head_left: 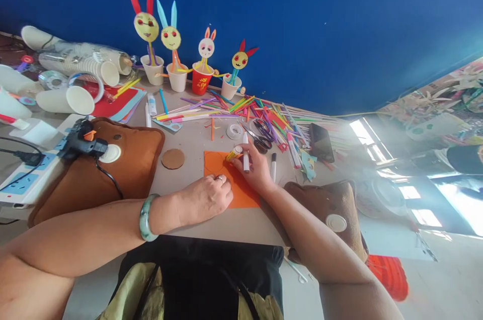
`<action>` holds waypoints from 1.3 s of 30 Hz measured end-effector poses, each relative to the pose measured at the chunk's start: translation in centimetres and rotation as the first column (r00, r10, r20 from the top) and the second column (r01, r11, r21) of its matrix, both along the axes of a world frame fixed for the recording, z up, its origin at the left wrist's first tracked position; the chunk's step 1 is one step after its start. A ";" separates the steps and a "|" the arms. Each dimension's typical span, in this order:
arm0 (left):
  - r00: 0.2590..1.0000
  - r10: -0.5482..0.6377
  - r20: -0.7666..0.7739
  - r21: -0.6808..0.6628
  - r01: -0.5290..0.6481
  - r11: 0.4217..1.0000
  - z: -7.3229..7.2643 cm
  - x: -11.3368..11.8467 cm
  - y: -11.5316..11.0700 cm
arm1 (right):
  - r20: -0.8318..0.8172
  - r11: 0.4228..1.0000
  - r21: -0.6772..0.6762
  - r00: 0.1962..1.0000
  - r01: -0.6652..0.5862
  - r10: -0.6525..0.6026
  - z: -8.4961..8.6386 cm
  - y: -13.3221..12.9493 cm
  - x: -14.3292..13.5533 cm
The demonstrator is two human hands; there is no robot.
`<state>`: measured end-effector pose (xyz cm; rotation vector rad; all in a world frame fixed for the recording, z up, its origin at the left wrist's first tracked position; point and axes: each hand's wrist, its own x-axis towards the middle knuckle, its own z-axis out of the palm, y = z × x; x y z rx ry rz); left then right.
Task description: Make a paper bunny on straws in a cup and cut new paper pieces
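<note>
An orange sheet of paper [241,196] lies in front of me, with a drawn circle outline faintly visible near its upper left corner. My left hand [207,196] rests on the sheet, fingers curled in; whatever is under them is hidden. At the sheet's upper edge my right hand [256,166] is closed around a white marker [246,156] held upright. A small yellow cylinder with a white end [233,154] touches the fingertips of that hand; I cannot tell its kind. Left of the sheet lies a round cardboard disc [172,159].
Bunny-faced figures stand in cups [202,78] along the blue wall. Colourful sticks [241,106], scissors [262,141] and a tape roll [234,132] lie behind the sheet. Brown cushions [139,159] flank it, with a power strip [33,174] at left. A capped marker [273,166] lies right.
</note>
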<state>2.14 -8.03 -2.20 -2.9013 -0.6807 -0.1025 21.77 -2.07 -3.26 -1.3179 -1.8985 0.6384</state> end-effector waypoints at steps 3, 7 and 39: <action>1.000 -0.003 0.005 -0.007 0.003 1.000 -0.1 0.0 0.0 | -0.005 1.000 0.000 1.000 -0.004 0.004 0.0 0.0 0.0; 1.000 -0.004 0.006 -0.004 0.004 1.000 -0.1 0.0 0.0 | -0.013 1.000 -0.002 1.000 -0.006 0.005 0.0 0.0 -0.1; 0.999 -0.020 -0.028 -0.007 0.020 1.000 0.1 0.0 0.2 | 0.014 0.998 0.069 1.000 -0.011 0.010 0.1 0.0 0.1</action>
